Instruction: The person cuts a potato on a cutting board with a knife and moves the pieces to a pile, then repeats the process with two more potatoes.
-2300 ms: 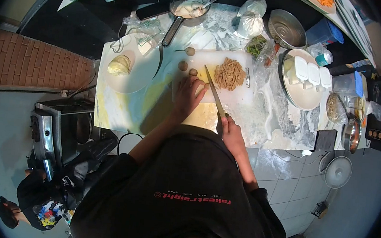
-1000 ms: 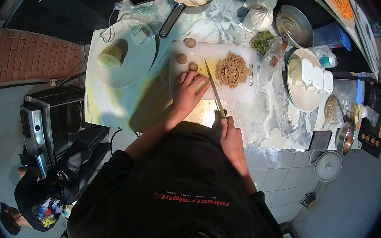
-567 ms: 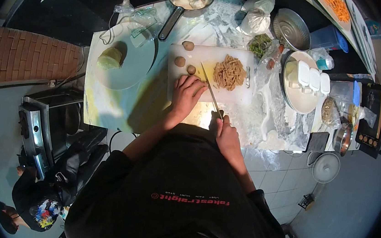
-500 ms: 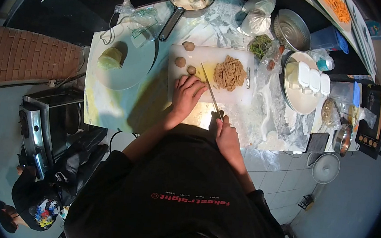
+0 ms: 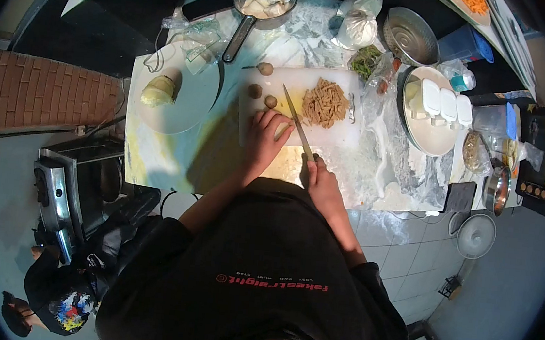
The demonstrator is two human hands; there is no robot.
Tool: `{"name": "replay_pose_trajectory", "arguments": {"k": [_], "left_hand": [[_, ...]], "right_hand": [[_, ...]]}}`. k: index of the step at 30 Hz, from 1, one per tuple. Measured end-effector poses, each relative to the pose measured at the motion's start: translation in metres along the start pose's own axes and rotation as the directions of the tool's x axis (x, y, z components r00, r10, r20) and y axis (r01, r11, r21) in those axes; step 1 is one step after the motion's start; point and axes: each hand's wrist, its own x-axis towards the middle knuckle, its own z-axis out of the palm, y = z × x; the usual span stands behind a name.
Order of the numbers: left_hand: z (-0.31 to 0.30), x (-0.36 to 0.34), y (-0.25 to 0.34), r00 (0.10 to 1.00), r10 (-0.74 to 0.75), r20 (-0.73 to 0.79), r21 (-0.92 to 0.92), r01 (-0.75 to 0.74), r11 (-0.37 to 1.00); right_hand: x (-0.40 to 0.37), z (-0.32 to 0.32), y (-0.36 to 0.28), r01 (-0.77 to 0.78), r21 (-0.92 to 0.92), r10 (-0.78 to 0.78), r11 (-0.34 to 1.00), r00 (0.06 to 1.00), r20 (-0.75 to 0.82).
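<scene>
**Item: knife [image 5: 296, 120] and the hands at the cutting board [image 5: 338, 136].**

- **Position:** the board lies mid-bench [image 5: 168, 160], with its long side parallel to the near edge. The blade lies on the board's near-left quarter.
- **Long axis:** diagonal. The tip points to the far-left corner of the board and the handle runs back over the board's near edge towards the body.
- **Right hand [image 5: 319, 178]:** closed around the knife handle, just off the board's near edge. It is the only hand on the knife.
- **Left hand [image 5: 264, 136]:** palm down on the board's near-left corner, just left of the blade. The fingers [image 5: 276, 119] are curled down onto a pale piece [image 5: 284, 129], pinning it. The piece is mostly hidden, so what it is cannot be told.
- **Relation:** the blade runs along the right side of the left fingertips, touching or nearly so. The pale piece sits between fingertips and edge.
- **Also on the board:** small brown round pieces [image 5: 254, 90] near the far-left corner, beyond the left hand, and a pile of brown cut strips [image 5: 325, 103] to the right of the blade, well clear of both hands.
- **Off the board:** a plate [image 5: 190, 106] to the left bearing a pale green lump [image 5: 159, 91], and a saucepan [image 5: 262, 2] at the bench's far edge.
</scene>
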Motion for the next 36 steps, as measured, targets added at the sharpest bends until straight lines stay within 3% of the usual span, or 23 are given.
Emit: {"name": "replay_pose_trajectory", "arguments": {"k": [3, 6, 8, 15, 21, 24, 26, 29, 36], "left_hand": [[-0.001, -0.002, -0.001, 1.0, -0.006, -0.002, 0.011, 0.006, 1.0], [0.0, -0.005, -0.002, 1.0, -0.008, -0.004, 0.028, 0.008, 1.0], [-0.001, -0.006, -0.002, 0.999, -0.042, 0.014, 0.034, 0.042, 0.999], [-0.007, -0.011, -0.006, 0.999, 0.025, -0.043, 0.097, -0.02, 0.995], [-0.012, -0.003, 0.004, 1.0, -0.002, 0.014, 0.072, 0.001, 0.997], [-0.011, 0.015, 0.013, 0.995, 0.053, 0.087, 0.025, -0.055, 0.998], [-0.008, 0.026, 0.014, 0.962, 0.176, 0.209, -0.077, -0.164, 0.984], [-0.002, 0.033, 0.01, 0.952, 0.231, 0.202, -0.04, -0.227, 0.973], [-0.005, 0.027, 0.005, 0.954, 0.209, 0.215, -0.017, -0.21, 0.977]], "right_hand": [[-0.003, -0.006, 0.01, 0.026, 0.096, -0.027, 0.995, 1.0, 0.008], [-0.009, -0.013, 0.014, -0.05, 0.119, 0.041, 0.992, 0.996, 0.074], [-0.012, -0.012, 0.021, 0.012, 0.148, -0.015, 0.989, 1.0, 0.015], [-0.018, -0.022, 0.02, -0.003, 0.195, 0.008, 0.981, 1.0, -0.022], [-0.02, -0.022, 0.027, 0.003, 0.173, -0.001, 0.985, 1.0, -0.009], [-0.021, -0.016, 0.03, -0.009, 0.191, 0.016, 0.981, 0.999, -0.036], [-0.022, -0.014, 0.033, 0.003, 0.206, 0.012, 0.979, 0.997, -0.07], [-0.025, -0.017, 0.031, -0.01, 0.218, 0.024, 0.976, 0.998, -0.062], [-0.024, -0.024, 0.027, -0.073, 0.205, 0.073, 0.976, 0.997, 0.007]]}}
